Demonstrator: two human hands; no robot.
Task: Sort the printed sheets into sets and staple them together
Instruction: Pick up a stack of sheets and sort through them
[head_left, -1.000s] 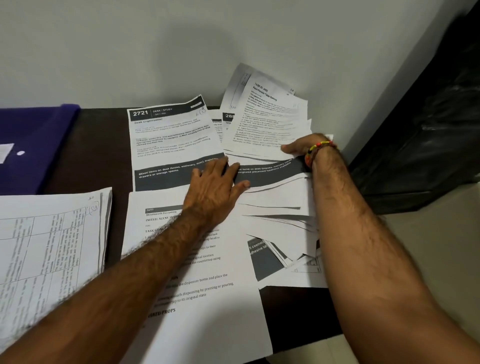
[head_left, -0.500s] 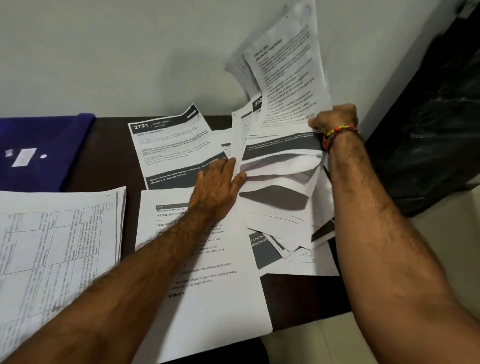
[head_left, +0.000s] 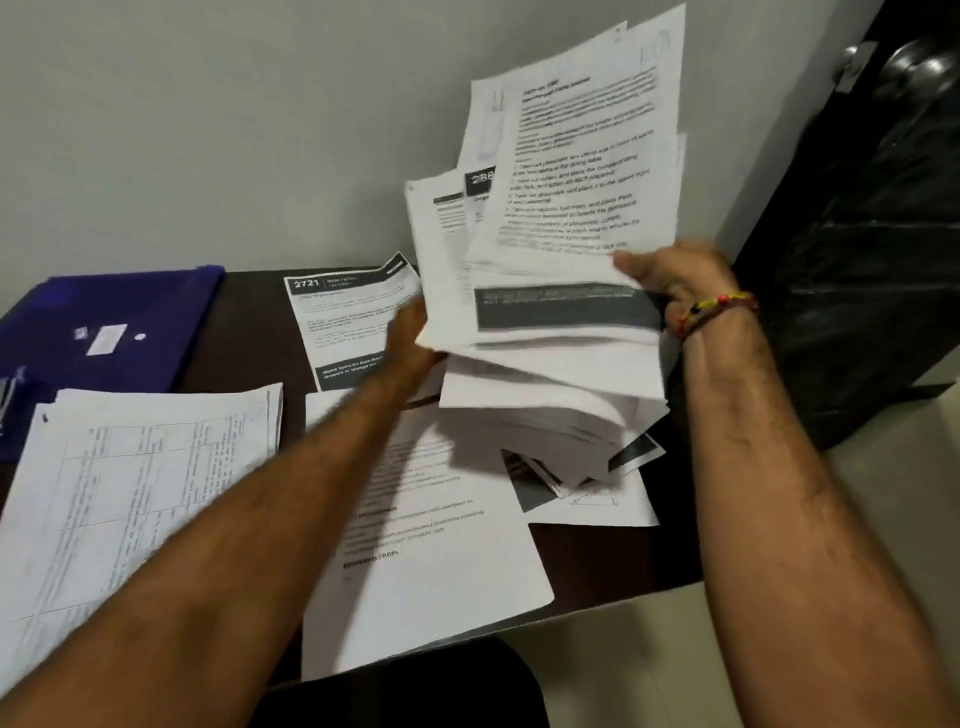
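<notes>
A thick, uneven bundle of printed sheets (head_left: 561, 291) is held up off the dark counter (head_left: 249, 322), fanned and tilted toward the wall. Its right edge is pinched by the right hand (head_left: 670, 280), thumb on top, a beaded band at the wrist. The left hand (head_left: 410, 343) is placed at the bundle's left edge, its fingers hidden behind the paper, so its grip cannot be told. A sheet headed 2721 (head_left: 348, 322) lies flat behind that hand. Another page (head_left: 426, 545) lies under the forearm, a ruled stack (head_left: 140, 483) at the left, a blue folder (head_left: 114, 322) beyond.
</notes>
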